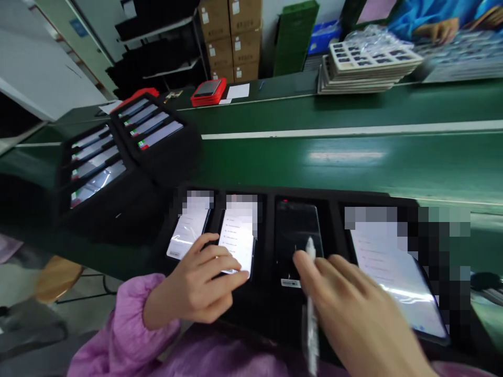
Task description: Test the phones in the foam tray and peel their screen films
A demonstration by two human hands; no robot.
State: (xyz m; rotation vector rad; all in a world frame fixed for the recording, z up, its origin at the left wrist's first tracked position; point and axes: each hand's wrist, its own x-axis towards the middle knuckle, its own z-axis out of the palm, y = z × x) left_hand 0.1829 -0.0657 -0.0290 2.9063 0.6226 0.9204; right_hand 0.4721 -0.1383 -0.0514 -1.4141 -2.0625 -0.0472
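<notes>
Green counter [353, 157] behind. Left hand [200, 285] curled, fingertips pressing a lit phone [236, 238]; right hand [353, 309] pinching a pen [312, 293]. Black tray [334, 201] holding four phones.

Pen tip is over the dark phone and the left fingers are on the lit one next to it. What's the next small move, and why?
Probably bring the pen in the right hand down to tap the dark phone. It is the only unlit screen in the front tray, and the tip already sits over its lower half. The left hand rests on the lit phone, so it can stay put.
</notes>
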